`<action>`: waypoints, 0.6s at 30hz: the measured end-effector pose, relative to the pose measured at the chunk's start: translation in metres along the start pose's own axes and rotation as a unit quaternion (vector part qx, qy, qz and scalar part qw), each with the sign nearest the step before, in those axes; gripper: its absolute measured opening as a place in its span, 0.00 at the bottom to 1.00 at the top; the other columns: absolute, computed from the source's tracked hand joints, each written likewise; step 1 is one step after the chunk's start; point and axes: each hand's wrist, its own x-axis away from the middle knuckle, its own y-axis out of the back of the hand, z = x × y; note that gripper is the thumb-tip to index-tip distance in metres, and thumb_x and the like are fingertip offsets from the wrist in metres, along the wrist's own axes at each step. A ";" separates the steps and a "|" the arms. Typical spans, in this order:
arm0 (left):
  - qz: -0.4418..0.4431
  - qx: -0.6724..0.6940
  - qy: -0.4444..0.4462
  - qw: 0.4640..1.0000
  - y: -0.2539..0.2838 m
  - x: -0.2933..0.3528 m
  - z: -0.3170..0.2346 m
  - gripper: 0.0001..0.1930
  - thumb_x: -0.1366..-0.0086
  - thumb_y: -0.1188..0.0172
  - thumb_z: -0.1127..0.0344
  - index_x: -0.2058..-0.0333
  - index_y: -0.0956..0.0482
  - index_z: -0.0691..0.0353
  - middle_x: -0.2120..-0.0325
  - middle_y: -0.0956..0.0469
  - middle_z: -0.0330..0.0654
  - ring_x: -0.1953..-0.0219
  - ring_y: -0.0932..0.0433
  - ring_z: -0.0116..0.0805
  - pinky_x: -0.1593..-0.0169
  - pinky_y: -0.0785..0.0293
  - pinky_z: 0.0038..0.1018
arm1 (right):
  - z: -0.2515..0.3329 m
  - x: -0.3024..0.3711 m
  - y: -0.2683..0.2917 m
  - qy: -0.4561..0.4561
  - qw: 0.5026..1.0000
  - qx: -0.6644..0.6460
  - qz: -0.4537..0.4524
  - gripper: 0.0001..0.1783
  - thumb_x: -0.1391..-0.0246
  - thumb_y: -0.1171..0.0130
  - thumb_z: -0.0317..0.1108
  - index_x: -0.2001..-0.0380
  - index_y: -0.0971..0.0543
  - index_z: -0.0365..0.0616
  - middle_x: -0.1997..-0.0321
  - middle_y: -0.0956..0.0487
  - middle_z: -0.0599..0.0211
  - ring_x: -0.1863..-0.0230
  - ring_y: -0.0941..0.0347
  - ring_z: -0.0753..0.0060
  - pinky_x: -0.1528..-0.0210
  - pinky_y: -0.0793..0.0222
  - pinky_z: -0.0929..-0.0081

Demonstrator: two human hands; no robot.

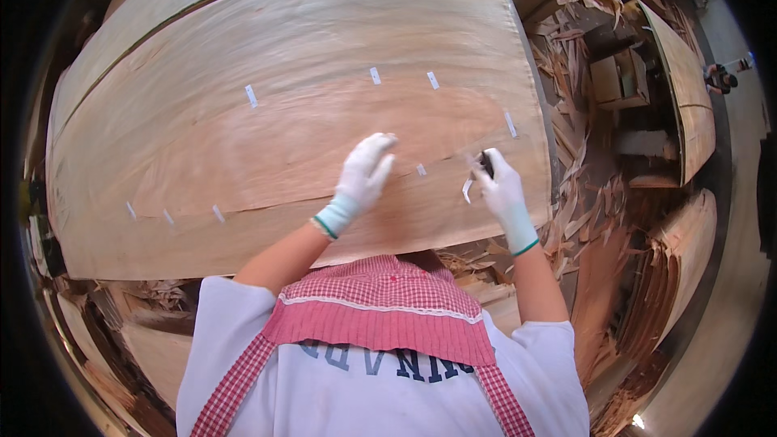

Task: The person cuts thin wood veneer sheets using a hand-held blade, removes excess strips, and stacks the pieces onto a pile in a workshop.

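Right gloved hand [499, 186], right of centre, grips a small dark tool [486, 164]; a white strip [467, 190] hangs by its fingers, attachment unclear. Left gloved hand [364, 171], centre, thumb spread, apparently empty; contact unclear. Reddish veneer patch [283, 142] lies mid-frame on the pale sheet [364, 24], tape pieces [251, 96] around. Judged risks: strip curls onto glove; light hold lets patch edge slip.
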 end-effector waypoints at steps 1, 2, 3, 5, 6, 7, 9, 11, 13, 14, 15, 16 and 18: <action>-0.052 0.071 0.064 0.994 0.020 -0.001 0.000 0.20 0.37 0.43 0.67 0.47 0.28 0.66 0.50 0.25 0.55 0.43 0.29 0.48 0.40 0.34 0.39 | 0.014 -0.003 -0.013 0.054 0.998 -0.032 -0.010 0.07 0.43 0.43 0.29 0.61 0.28 0.44 0.71 0.20 0.55 0.72 0.21 0.59 0.70 0.29 0.66; -0.021 0.022 0.081 0.996 0.038 0.001 0.000 0.20 0.36 0.43 0.68 0.46 0.30 0.68 0.51 0.24 0.52 0.44 0.27 0.44 0.42 0.32 0.37 | 0.014 -0.008 -0.034 0.143 0.989 0.001 -0.036 0.08 0.44 0.43 0.27 0.61 0.28 0.45 0.72 0.23 0.51 0.70 0.24 0.47 0.69 0.30 0.62; -0.020 0.168 0.092 0.981 0.071 -0.021 0.010 0.21 0.35 0.42 0.67 0.45 0.31 0.68 0.51 0.24 0.48 0.47 0.26 0.37 0.42 0.32 0.33 | 0.064 -0.027 -0.051 0.222 0.974 -0.007 -0.038 0.10 0.45 0.43 0.27 0.60 0.29 0.47 0.70 0.23 0.50 0.67 0.26 0.41 0.67 0.31 0.59; 0.096 0.278 0.150 0.944 0.085 0.002 -0.006 0.24 0.36 0.38 0.70 0.43 0.33 0.65 0.51 0.25 0.41 0.48 0.28 0.29 0.42 0.32 0.28 | 0.074 -0.011 -0.086 0.235 0.972 -0.016 -0.004 0.13 0.45 0.43 0.28 0.56 0.30 0.49 0.70 0.23 0.51 0.66 0.25 0.42 0.67 0.30 0.58; 0.089 0.317 0.195 0.924 0.080 0.029 -0.034 0.21 0.35 0.39 0.69 0.45 0.31 0.65 0.52 0.25 0.40 0.48 0.28 0.29 0.42 0.31 0.28 | 0.089 0.021 -0.088 0.209 0.978 0.006 0.013 0.12 0.46 0.41 0.29 0.58 0.28 0.48 0.72 0.24 0.51 0.70 0.26 0.43 0.68 0.30 0.61; 0.085 0.435 0.224 0.868 0.077 0.041 -0.050 0.18 0.34 0.40 0.69 0.47 0.28 0.66 0.53 0.25 0.40 0.48 0.28 0.29 0.43 0.31 0.28 | 0.101 0.038 -0.090 0.191 0.981 0.032 0.020 0.10 0.47 0.39 0.29 0.61 0.27 0.46 0.74 0.25 0.54 0.73 0.28 0.45 0.69 0.30 0.65; 0.061 0.517 0.230 0.822 0.102 0.034 -0.062 0.13 0.34 0.41 0.69 0.52 0.26 0.65 0.58 0.23 0.40 0.54 0.24 0.29 0.50 0.25 0.28 | 0.129 0.040 -0.105 0.206 0.978 0.000 0.016 0.08 0.47 0.40 0.25 0.64 0.27 0.44 0.76 0.26 0.57 0.76 0.26 0.61 0.69 0.29 0.72; 0.027 0.532 0.211 0.820 0.137 0.037 -0.067 0.10 0.33 0.42 0.68 0.56 0.25 0.65 0.63 0.22 0.38 0.59 0.24 0.26 0.55 0.25 0.25 | 0.165 0.045 -0.121 0.229 0.973 -0.013 0.030 0.08 0.46 0.43 0.22 0.63 0.27 0.42 0.75 0.24 0.59 0.74 0.24 0.69 0.67 0.29 0.76; -0.001 0.522 0.182 0.833 0.150 0.046 -0.053 0.07 0.33 0.42 0.69 0.58 0.25 0.64 0.64 0.23 0.36 0.60 0.24 0.24 0.55 0.26 0.23 | 0.170 0.037 -0.140 0.278 0.959 0.004 0.047 0.09 0.45 0.43 0.23 0.60 0.27 0.42 0.74 0.23 0.60 0.74 0.23 0.72 0.67 0.29 0.77; -0.044 0.497 0.172 0.849 0.159 0.051 -0.040 0.07 0.33 0.43 0.69 0.58 0.25 0.64 0.65 0.23 0.36 0.61 0.25 0.23 0.56 0.27 0.22 | 0.176 0.032 -0.154 0.268 0.960 -0.009 0.075 0.10 0.44 0.43 0.24 0.58 0.27 0.42 0.74 0.22 0.61 0.73 0.23 0.73 0.67 0.29 0.77; -0.074 0.482 0.160 0.858 0.178 0.055 -0.024 0.06 0.33 0.43 0.70 0.59 0.25 0.63 0.65 0.23 0.35 0.61 0.26 0.22 0.56 0.27 0.22 | 0.192 0.033 -0.174 0.249 0.964 -0.012 0.092 0.11 0.43 0.43 0.25 0.57 0.27 0.42 0.74 0.22 0.61 0.73 0.23 0.74 0.66 0.28 0.77; -0.104 0.466 0.149 0.866 0.198 0.061 -0.008 0.06 0.33 0.43 0.70 0.59 0.25 0.63 0.65 0.24 0.34 0.61 0.26 0.21 0.57 0.28 0.21 | 0.209 0.033 -0.196 0.228 0.967 -0.016 0.109 0.11 0.42 0.43 0.25 0.55 0.27 0.42 0.73 0.21 0.62 0.73 0.23 0.75 0.66 0.28 0.77; -0.174 0.357 0.138 0.907 0.251 0.070 0.028 0.05 0.33 0.43 0.71 0.60 0.25 0.63 0.66 0.24 0.34 0.62 0.27 0.19 0.58 0.28 0.21 | 0.236 0.029 -0.252 0.218 0.967 -0.060 0.120 0.14 0.41 0.43 0.27 0.52 0.29 0.41 0.72 0.20 0.63 0.73 0.24 0.78 0.68 0.29 0.78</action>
